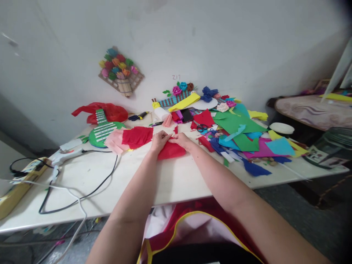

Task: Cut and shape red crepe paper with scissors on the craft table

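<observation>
A piece of red crepe paper hangs down from my fingers over the white table. My left hand pinches its upper edge on the left. Close beside it, my right hand pinches the same edge, fingertips nearly touching the left ones. Left of my hands lie a stack of red crepe paper and a pink crepe paper piece. Just behind my fingers is a small red strip.
Scissors and many coloured paper scraps cover the right side. At left are a green guitar-shaped craft, a glue gun, its black cable and a yellow power strip. A glass jar stands far right.
</observation>
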Action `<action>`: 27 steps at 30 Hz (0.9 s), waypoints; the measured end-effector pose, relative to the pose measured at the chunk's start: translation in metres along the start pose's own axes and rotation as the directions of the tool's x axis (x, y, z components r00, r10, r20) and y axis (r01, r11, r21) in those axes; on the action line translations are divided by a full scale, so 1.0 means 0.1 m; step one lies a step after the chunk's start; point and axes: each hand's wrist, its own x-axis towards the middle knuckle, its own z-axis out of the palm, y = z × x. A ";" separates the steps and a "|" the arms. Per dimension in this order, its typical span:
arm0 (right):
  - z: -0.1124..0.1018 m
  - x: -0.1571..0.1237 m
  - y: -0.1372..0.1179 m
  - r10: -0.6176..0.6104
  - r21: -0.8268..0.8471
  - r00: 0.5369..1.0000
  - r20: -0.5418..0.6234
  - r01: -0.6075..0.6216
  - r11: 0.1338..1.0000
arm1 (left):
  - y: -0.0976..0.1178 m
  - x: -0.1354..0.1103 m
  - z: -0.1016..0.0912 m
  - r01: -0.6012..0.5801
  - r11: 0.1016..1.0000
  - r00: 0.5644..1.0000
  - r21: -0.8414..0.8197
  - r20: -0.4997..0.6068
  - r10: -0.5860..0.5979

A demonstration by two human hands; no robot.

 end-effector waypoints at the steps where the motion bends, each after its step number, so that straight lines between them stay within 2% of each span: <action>1: -0.01 0.00 0.00 0.001 0.022 1.000 0.009 -0.001 1.000 | 0.00 0.00 0.00 0.003 1.000 1.000 -0.023 -0.022 -0.004; 4: -0.04 0.00 0.00 -0.007 0.087 0.999 0.040 0.004 0.996 | 0.02 0.01 -0.02 0.012 0.997 0.991 -0.076 -0.134 -0.022; 7: -0.07 0.01 0.00 -0.012 0.064 1.000 0.012 0.011 0.998 | 0.04 0.01 -0.04 0.030 0.993 0.978 -0.115 -0.202 -0.053; 9: -0.07 0.01 0.00 -0.014 0.033 1.000 -0.022 0.015 0.999 | 0.06 -0.01 -0.05 0.083 0.976 0.981 -0.202 -0.157 -0.116; 11: -0.06 0.01 0.00 -0.016 0.029 0.999 -0.035 0.017 0.999 | 0.07 -0.04 -0.07 0.182 0.925 0.979 -0.334 -0.027 -0.203; 13: -0.05 0.01 0.00 -0.014 0.029 0.999 -0.031 0.015 0.999 | 0.09 -0.07 -0.09 0.305 0.847 0.952 -0.435 0.148 -0.267; 15: -0.04 0.00 0.00 -0.013 0.010 1.000 -0.028 0.013 1.000 | 0.10 -0.10 -0.11 0.382 0.791 0.923 -0.477 0.241 -0.300; 18: -0.01 -0.01 -0.03 -0.042 -0.059 0.999 -0.023 0.041 0.997 | 0.09 -0.11 -0.13 0.406 0.765 0.913 -0.500 0.260 -0.315; 20: -0.03 -0.02 -0.11 -0.136 -0.132 0.990 -0.044 0.130 0.983 | 0.08 -0.10 -0.12 0.397 0.768 0.917 -0.502 0.246 -0.313; 23: -0.21 -0.08 -0.32 -0.314 -0.197 0.928 -0.199 0.276 0.941 | 0.06 -0.12 -0.10 0.384 0.781 0.923 -0.492 0.215 -0.319; 24: -0.30 -0.11 -0.40 -0.326 -0.162 0.914 -0.242 0.293 0.942 | 0.05 -0.13 -0.09 0.382 0.780 0.924 -0.495 0.215 -0.316; 27: -0.57 -0.17 -0.58 -0.214 -0.099 0.953 -0.214 0.197 0.975 | 0.04 -0.17 -0.09 0.402 0.756 0.915 -0.517 0.265 -0.305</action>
